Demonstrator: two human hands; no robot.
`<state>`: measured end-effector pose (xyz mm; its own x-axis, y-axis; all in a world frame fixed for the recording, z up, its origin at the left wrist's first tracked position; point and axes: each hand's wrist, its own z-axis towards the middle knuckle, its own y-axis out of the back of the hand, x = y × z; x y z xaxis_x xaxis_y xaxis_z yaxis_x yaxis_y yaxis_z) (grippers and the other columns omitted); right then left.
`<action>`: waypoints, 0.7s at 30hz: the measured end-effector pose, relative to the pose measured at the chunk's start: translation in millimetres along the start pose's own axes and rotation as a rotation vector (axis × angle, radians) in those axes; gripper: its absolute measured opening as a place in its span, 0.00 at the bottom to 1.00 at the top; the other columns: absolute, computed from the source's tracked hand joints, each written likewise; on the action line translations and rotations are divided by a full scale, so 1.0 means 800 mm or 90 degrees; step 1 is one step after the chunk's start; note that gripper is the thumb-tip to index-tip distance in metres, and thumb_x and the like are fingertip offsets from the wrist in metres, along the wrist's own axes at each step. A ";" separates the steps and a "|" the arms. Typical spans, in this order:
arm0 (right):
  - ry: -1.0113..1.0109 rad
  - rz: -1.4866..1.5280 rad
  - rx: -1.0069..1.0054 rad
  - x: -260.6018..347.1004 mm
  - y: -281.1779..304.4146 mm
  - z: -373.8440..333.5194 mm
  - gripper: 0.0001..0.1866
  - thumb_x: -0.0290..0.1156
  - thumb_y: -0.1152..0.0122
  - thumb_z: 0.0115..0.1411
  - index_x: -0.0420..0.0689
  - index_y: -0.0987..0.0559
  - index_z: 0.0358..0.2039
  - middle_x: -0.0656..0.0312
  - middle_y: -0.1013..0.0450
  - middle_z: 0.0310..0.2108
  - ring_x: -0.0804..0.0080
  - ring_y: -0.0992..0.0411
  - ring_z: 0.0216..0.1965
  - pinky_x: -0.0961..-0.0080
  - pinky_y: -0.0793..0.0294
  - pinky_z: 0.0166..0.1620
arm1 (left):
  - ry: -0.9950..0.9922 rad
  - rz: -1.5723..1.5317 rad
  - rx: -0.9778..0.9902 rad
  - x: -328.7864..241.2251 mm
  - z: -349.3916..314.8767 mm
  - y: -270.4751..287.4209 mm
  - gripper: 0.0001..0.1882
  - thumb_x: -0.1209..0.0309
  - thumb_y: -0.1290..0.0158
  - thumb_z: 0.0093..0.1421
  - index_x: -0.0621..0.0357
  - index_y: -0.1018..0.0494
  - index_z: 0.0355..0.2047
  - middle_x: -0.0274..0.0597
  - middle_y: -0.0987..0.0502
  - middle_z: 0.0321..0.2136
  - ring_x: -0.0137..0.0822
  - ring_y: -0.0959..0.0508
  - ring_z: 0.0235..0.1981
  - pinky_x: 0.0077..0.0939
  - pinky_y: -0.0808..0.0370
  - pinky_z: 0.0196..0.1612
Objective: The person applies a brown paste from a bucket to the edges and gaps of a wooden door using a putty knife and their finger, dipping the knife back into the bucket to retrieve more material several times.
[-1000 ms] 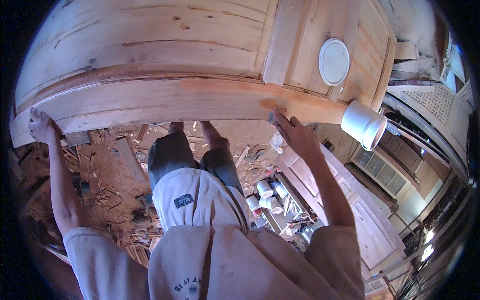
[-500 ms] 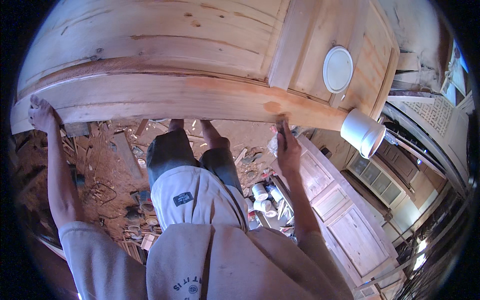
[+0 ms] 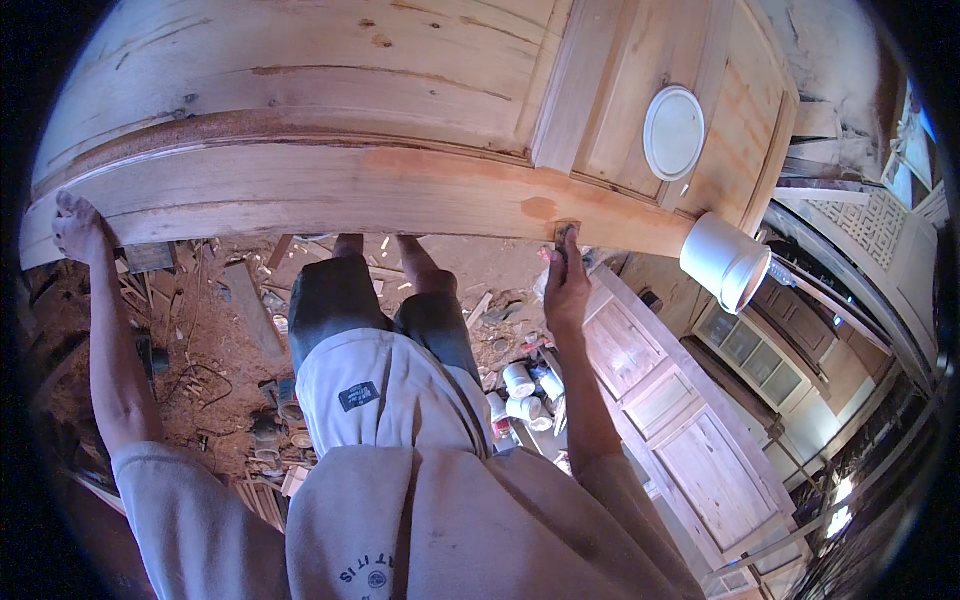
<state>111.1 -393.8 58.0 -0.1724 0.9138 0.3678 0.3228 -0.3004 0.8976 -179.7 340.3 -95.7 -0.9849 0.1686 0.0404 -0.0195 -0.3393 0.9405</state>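
Observation:
A large panelled wooden door [image 3: 290,190] lies across the upper part of the view, with bare, knotty wood. At its near left corner my left hand [image 3: 82,228] is closed round the edge. Along the near edge, right of centre, my right hand [image 3: 567,275] pinches a small dark piece [image 3: 566,234], too small to name, against the rail. A darker orange-brown patch [image 3: 539,208] is on the rail just beyond it, and a reddish tint spreads along the rail to both sides.
A round white lid [image 3: 674,133] lies on the door; a white bucket [image 3: 722,262] is at its right edge. Below stand several white tubs [image 3: 524,408] and another panelled door [image 3: 680,410]. Wood scraps [image 3: 252,308] and shavings litter the dirt floor.
My right hand has shifted slightly left and its fingers have turned, still at the rail's edge. My left hand keeps its hold on the corner.

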 end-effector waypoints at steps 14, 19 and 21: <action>-0.012 0.062 -0.061 0.005 0.002 -0.010 0.20 0.31 0.52 0.67 0.39 0.32 0.57 0.44 0.26 0.46 0.56 0.25 0.45 0.69 0.27 0.45 | 0.107 -0.117 0.027 -0.031 -0.011 0.031 0.44 0.34 0.64 0.57 0.67 0.30 0.48 0.63 0.29 0.48 0.56 0.32 0.53 0.46 0.38 0.57; -0.189 0.014 0.261 0.002 0.041 -0.043 0.20 0.30 0.46 0.63 0.45 0.29 0.56 0.44 0.24 0.40 0.62 0.23 0.42 0.67 0.26 0.41 | 0.075 -0.049 0.045 -0.019 -0.013 0.027 0.44 0.33 0.64 0.57 0.68 0.30 0.48 0.64 0.29 0.48 0.57 0.33 0.54 0.45 0.39 0.58; -0.012 0.057 0.200 0.029 0.054 -0.032 0.22 0.28 0.44 0.62 0.45 0.30 0.58 0.43 0.24 0.37 0.63 0.22 0.38 0.68 0.26 0.37 | 0.074 -0.073 0.016 -0.029 -0.012 0.037 0.44 0.33 0.64 0.57 0.68 0.30 0.48 0.65 0.30 0.49 0.57 0.33 0.54 0.46 0.38 0.58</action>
<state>97.4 -392.2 111.5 -0.1146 0.8933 0.4346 0.6083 -0.2827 0.7416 -159.3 317.8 -71.8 -0.9898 0.0961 -0.1050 -0.1294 -0.3012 0.9447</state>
